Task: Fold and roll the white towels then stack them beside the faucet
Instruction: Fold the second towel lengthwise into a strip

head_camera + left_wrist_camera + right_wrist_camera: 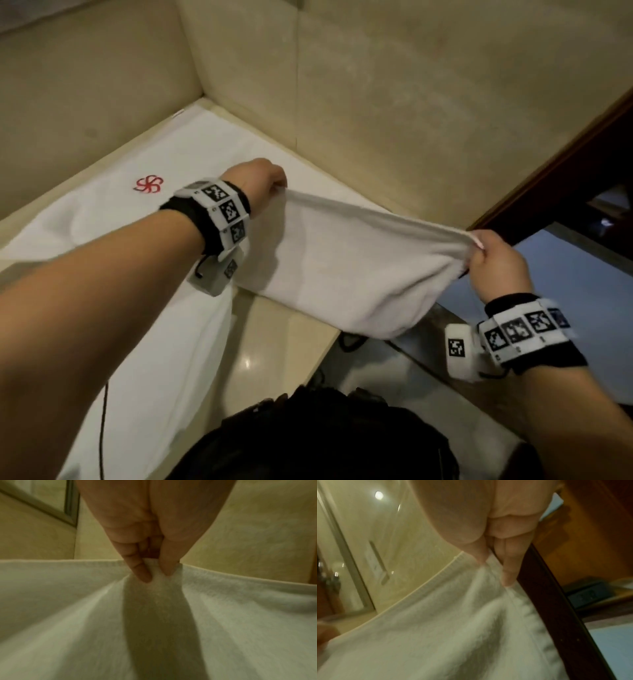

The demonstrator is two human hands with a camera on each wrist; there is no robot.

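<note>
Both hands up: the left hand (260, 181) pinches one top corner of the white towel (342, 270), the right hand (496, 263) pinches the other. The towel hangs stretched between the two grips, over the worktop's (274, 346) front edge, beside a logo towel (137, 222) lying flat.

Bare forearms, no sleeves. Black wrist straps (191, 219) on both sides, each ringed with white blocks carrying black-and-white square fiducial markers (228, 209). Small white camera box (459, 351) under each wrist, own marker on it, thin black cable (493, 376) attached. Dark clothing at torso (325, 442).
</note>
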